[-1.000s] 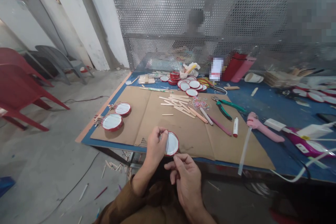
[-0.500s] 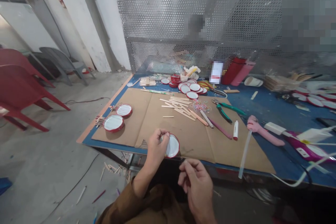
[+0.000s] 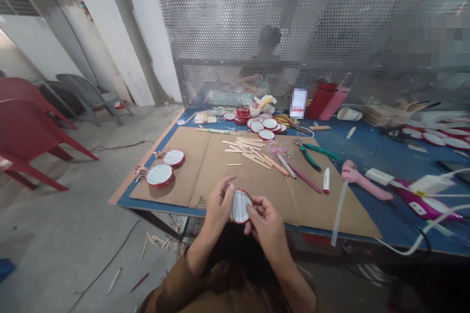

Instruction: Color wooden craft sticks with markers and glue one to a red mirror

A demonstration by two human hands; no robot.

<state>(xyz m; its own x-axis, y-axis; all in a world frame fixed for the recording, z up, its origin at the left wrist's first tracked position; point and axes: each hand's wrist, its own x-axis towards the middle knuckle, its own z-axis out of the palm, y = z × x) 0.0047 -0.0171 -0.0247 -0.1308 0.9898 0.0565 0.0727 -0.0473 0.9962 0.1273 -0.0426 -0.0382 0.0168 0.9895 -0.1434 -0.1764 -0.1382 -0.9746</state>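
Observation:
A round white disc with a red rim [image 3: 241,206] is tilted up between my two hands at the table's front edge. Thin reddish lines, like stretched rubber bands, cross its face. My left hand [image 3: 219,208] grips its left side, with the thumb near the rim and fingertips raised behind. The right side is pinched by my right hand [image 3: 265,220], its thumb on the white face. To the left lie two finished-looking small banjo shapes [image 3: 159,175] with stick necks. Loose wooden sticks [image 3: 249,149] and a tangle of coloured rubber bands [image 3: 277,148] lie beyond my hands.
Cardboard [image 3: 200,181] covers the blue table. Green-handled pliers [image 3: 310,156], a marker [image 3: 326,181] and a pink glue gun [image 3: 363,183] lie right. More red-rimmed discs [image 3: 266,134] are piled behind, before a perforated metal screen [image 3: 220,34]. A red chair [image 3: 33,132] stands left.
My right hand has moved up and left from below the table edge and now holds the disc's right side. Reddish lines now show on its face. The camera view has shifted slightly.

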